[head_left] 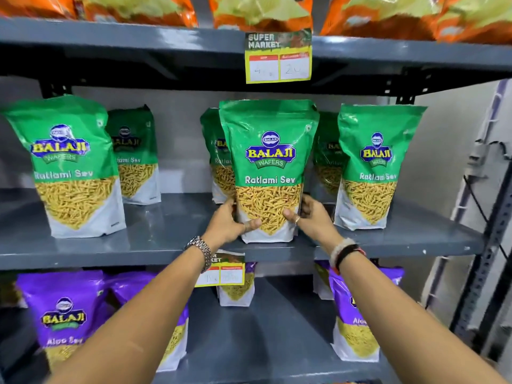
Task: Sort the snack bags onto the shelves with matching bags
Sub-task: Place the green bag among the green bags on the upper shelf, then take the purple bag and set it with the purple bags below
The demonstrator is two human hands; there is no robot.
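Observation:
A green Ratlami Sev bag stands upright at the front of the middle shelf. My left hand grips its lower left side and my right hand its lower right side, thumbs on the front. More green Ratlami Sev bags stand on the same shelf: one at the left, one behind it, one at the right, and two partly hidden behind the held bag.
Purple Aloo Sev bags fill the lower shelf, one at the right. Orange bags line the top shelf. Yellow price tags hang from the shelf edges. A metal upright stands at the right.

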